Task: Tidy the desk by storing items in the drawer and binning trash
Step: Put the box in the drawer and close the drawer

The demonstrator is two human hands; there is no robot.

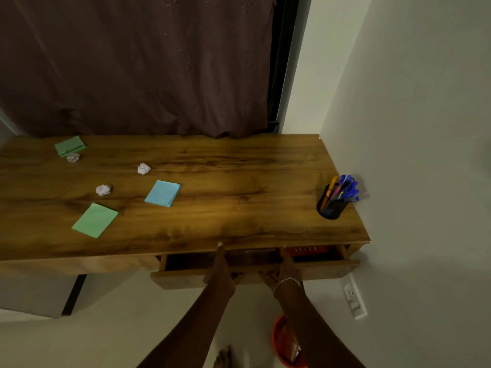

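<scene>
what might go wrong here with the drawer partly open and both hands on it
The left hand and right hand have thumbs lying over the drawer front, near the desk edge; pushing it in could pinch them. Pulled out too far, it might drop toward the orange bin on the floor.

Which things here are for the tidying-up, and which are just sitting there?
For the job: half-open wooden drawer, two green paper pads, blue paper pad, three crumpled white paper balls, orange round bin.
Just lying about: black mesh pen pot, brown curtain, white wall socket.
</scene>
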